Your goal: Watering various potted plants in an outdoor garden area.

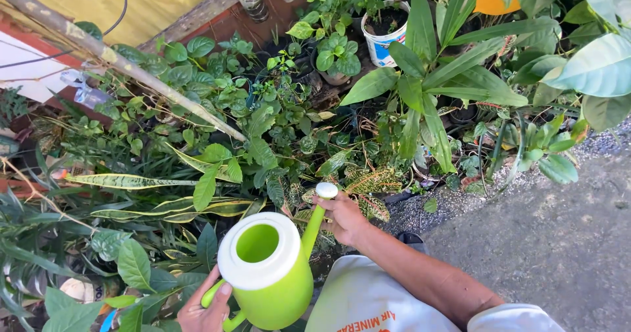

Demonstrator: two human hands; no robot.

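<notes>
The green can sat at 6 o'clock in the view, upright to slightly tipped, its white-rimmed mouth showing no water. The left hand was closed around the handle; the right hand was wrapped about the spout just below the white rose, which pointed toward 12 o'clock. No stream was visible, so pouring appeared not yet under way. Striped leaves lay at 10 o'clock, a white pot at 1 o'clock, gravel at 3 o'clock. A slanting pole crossed the bed; dense foliage crowded the spout's path.
</notes>
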